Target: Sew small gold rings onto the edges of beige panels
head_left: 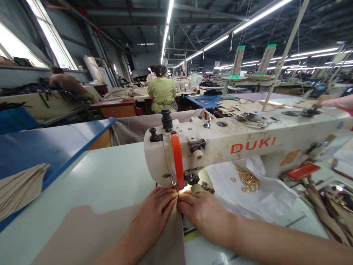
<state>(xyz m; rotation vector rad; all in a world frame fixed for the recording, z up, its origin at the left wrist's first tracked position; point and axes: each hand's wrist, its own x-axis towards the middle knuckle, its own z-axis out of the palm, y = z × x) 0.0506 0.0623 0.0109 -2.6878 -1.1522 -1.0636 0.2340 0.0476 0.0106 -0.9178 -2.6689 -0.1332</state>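
Observation:
A beige fabric piece [168,243] lies on the pale table, its right edge running up to the needle area of a white sewing machine [209,143]. My left hand [156,208] presses on this fabric with its fingers together, just left of the lit presser foot. Opposite it, my right hand [205,211] has its fingertips pinched at the fabric's edge, close to my left fingertips. The needle and the seam are mostly hidden by my fingers and the machine head. An orange guard [178,162] runs down the front of the head.
Gold metal rings [248,180] lie on white plastic sheeting [264,198] under the machine arm. Right of it are a red tray [303,171] and brown strips [325,209]. Beige panels [22,187] rest on a blue table at left. A person in green [161,90] sits ahead.

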